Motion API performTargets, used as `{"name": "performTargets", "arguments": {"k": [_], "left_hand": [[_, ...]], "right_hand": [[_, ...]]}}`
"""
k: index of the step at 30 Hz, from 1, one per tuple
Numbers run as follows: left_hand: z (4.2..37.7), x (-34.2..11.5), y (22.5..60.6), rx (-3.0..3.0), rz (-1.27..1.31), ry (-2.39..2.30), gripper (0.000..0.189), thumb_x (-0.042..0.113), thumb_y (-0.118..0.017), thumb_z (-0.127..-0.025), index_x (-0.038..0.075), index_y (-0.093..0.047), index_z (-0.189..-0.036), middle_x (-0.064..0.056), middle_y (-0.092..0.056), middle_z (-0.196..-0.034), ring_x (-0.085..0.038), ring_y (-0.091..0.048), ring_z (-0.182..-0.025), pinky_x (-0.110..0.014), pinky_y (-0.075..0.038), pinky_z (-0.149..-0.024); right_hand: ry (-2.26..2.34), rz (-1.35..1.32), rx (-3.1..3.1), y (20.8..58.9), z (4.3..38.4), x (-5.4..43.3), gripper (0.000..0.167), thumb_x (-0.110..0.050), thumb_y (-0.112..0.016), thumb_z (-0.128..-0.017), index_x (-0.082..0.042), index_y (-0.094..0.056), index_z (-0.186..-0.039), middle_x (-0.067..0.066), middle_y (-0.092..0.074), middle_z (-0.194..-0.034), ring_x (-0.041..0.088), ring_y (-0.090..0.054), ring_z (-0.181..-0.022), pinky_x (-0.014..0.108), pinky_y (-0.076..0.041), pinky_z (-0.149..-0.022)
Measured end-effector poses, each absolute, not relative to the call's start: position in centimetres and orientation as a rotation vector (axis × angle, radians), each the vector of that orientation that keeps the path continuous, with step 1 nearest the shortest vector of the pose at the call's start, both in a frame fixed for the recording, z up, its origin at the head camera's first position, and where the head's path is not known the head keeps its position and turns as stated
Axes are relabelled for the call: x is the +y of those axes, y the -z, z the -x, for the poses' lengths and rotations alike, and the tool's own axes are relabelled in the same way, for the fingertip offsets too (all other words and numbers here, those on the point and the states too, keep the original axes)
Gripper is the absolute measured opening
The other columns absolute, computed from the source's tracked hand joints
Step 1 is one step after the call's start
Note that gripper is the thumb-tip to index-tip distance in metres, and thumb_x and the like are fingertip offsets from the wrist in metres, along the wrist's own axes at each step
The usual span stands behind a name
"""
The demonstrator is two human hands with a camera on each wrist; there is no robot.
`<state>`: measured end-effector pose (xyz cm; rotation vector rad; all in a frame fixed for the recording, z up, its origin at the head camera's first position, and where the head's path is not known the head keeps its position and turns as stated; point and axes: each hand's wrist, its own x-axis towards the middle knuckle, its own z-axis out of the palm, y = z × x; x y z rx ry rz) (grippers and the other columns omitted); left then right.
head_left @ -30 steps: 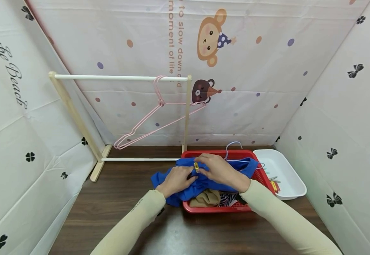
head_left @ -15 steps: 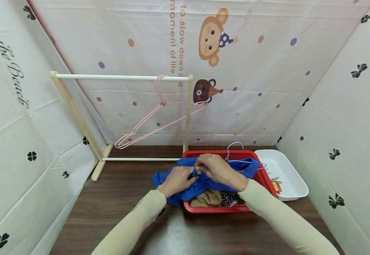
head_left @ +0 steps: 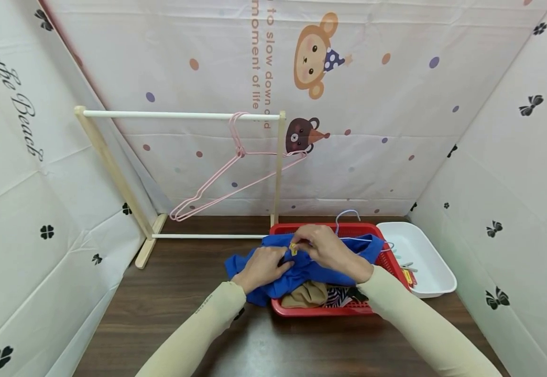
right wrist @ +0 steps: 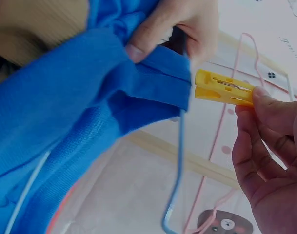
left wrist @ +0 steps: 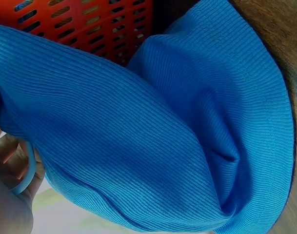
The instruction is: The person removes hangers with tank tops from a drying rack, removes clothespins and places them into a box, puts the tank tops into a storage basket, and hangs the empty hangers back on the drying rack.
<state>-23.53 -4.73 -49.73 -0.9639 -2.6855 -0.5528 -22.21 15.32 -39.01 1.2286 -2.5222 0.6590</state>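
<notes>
A blue ribbed garment (left wrist: 114, 131) is draped over a light blue wire hanger (right wrist: 180, 161), partly across the red basket. My left hand (head_left: 265, 266) grips the garment's edge where it meets the hanger wire; its thumb (right wrist: 138, 51) presses on the cloth in the right wrist view. Between thumb and fingers, my right hand (head_left: 327, 248) pinches a yellow clothespin (right wrist: 224, 87) by its handle end. The pin's jaws point at the folded cloth edge, right at the hanger wire. The hanger's hook (head_left: 347, 212) rises behind my right hand.
The red basket (head_left: 320, 311) holds a tan garment (head_left: 305, 294) and a striped cloth (head_left: 337, 297). Right of it stands a white tray (head_left: 431, 262) with several clothespins. A drying rack (head_left: 160, 114) with pink hangers (head_left: 207, 180) stands at the back left.
The right hand has shifted slightly, its fingers now covering more of the yellow clothespin. The left hand and the blue garment stay about where they were.
</notes>
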Motion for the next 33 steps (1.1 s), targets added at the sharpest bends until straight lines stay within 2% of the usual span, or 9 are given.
{"name": "performTargets", "arguments": {"k": [4,8,13,20,26,29,33], "left_hand": [[23.5,-4.7,49.7,-2.685,0.969,0.549,0.031,0.039,-0.065,-0.094,0.019,-0.051,-0.075,0.008,-0.039,-0.058,-0.002,-0.041,-0.052,-0.018,-0.024,-0.048],[23.5,-4.6,49.7,-2.686,0.974,0.535,0.031,0.039,-0.064,-0.095,0.019,-0.052,-0.075,0.009,-0.040,-0.058,-0.002,-0.042,-0.053,-0.018,-0.025,-0.049],[23.5,-4.6,49.7,-2.685,0.974,0.536,0.029,0.040,-0.064,-0.095,0.018,-0.054,-0.078,0.009,-0.042,-0.058,-0.002,-0.044,-0.053,-0.017,-0.028,-0.049],[23.5,-4.5,49.8,-2.678,0.971,0.537,0.028,0.039,-0.065,-0.094,0.018,-0.054,-0.079,0.009,-0.043,-0.059,-0.003,-0.045,-0.054,-0.018,-0.032,-0.050],[23.4,-4.5,49.9,-2.692,0.966,0.544,0.028,0.040,-0.064,-0.094,0.018,-0.054,-0.079,0.010,-0.044,-0.059,-0.003,-0.045,-0.055,-0.017,-0.032,-0.050],[23.5,-4.5,49.9,-2.708,0.952,0.555,0.028,0.039,-0.065,-0.094,0.018,-0.054,-0.079,0.009,-0.043,-0.059,-0.003,-0.045,-0.054,-0.018,-0.031,-0.049],[23.6,-4.4,50.0,-2.716,0.942,0.570,0.028,0.038,-0.066,-0.093,0.018,-0.053,-0.079,0.008,-0.043,-0.059,-0.004,-0.045,-0.054,-0.018,-0.031,-0.049]], "right_hand": [[-0.717,-1.163,-2.538,38.1,21.7,15.9,0.014,-0.007,-0.074,-0.086,-0.013,-0.070,-0.099,0.002,-0.071,-0.095,0.013,-0.067,-0.083,0.029,-0.059,-0.075],[-0.738,-1.094,-2.526,37.2,21.1,16.6,0.026,-0.011,-0.077,-0.084,-0.011,-0.067,-0.109,0.005,-0.070,-0.103,0.018,-0.067,-0.090,0.034,-0.059,-0.079],[-0.733,-1.044,-2.457,36.0,20.6,17.6,0.037,-0.018,-0.079,-0.083,-0.010,-0.066,-0.118,0.005,-0.070,-0.111,0.017,-0.068,-0.095,0.035,-0.059,-0.080],[-0.688,-0.933,-2.403,34.1,20.0,19.9,0.041,-0.020,-0.080,-0.082,-0.012,-0.067,-0.120,0.006,-0.070,-0.114,0.016,-0.066,-0.087,0.033,-0.058,-0.070],[-0.701,-0.794,-2.393,33.0,19.6,22.4,0.043,-0.015,-0.081,-0.081,-0.010,-0.066,-0.121,0.008,-0.070,-0.110,0.016,-0.066,-0.085,0.034,-0.059,-0.070],[-0.709,-0.750,-2.366,32.6,19.7,23.5,0.042,-0.012,-0.081,-0.080,-0.009,-0.067,-0.120,0.009,-0.071,-0.106,0.014,-0.064,-0.081,0.029,-0.058,-0.067],[-0.726,-0.712,-2.313,32.3,20.0,25.2,0.042,-0.006,-0.081,-0.079,-0.007,-0.068,-0.119,0.008,-0.071,-0.099,0.007,-0.060,-0.081,0.014,-0.052,-0.066]]}}
